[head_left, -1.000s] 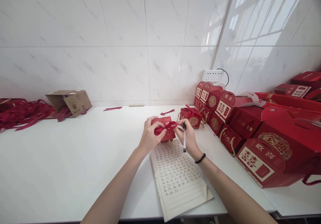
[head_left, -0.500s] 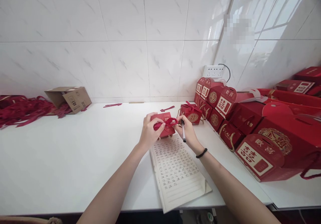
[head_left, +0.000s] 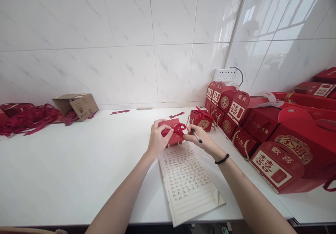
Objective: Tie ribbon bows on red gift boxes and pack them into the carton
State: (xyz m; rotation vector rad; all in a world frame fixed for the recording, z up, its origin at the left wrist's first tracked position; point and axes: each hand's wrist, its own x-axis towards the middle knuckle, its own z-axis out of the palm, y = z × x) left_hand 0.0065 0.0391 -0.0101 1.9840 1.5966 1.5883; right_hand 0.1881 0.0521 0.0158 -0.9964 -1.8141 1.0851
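Observation:
A small red gift box [head_left: 173,142] stands on the white table [head_left: 68,171] at the top edge of a lined practice sheet [head_left: 187,178] covered in handwritten characters. My left hand [head_left: 156,140] is closed, pinching a loop of the red ribbon [head_left: 175,129] on top of the box. My right hand [head_left: 199,139] is closed too, pinching the ribbon's other side while a black pen [head_left: 196,136] lies clamped between its fingers. A black band circles my right wrist.
A second small ribboned red box [head_left: 202,119] stands just behind. Rows of larger red gift boxes [head_left: 273,153] fill the right side. An open cardboard carton [head_left: 78,105] and a heap of red ribbons [head_left: 23,118] lie at the far left. A wall socket [head_left: 224,75] sits behind the boxes.
My right hand has turned and shifted slightly right, so the pen now slants instead of pointing down. The ribbon loops look pulled tighter. The view has shifted a little.

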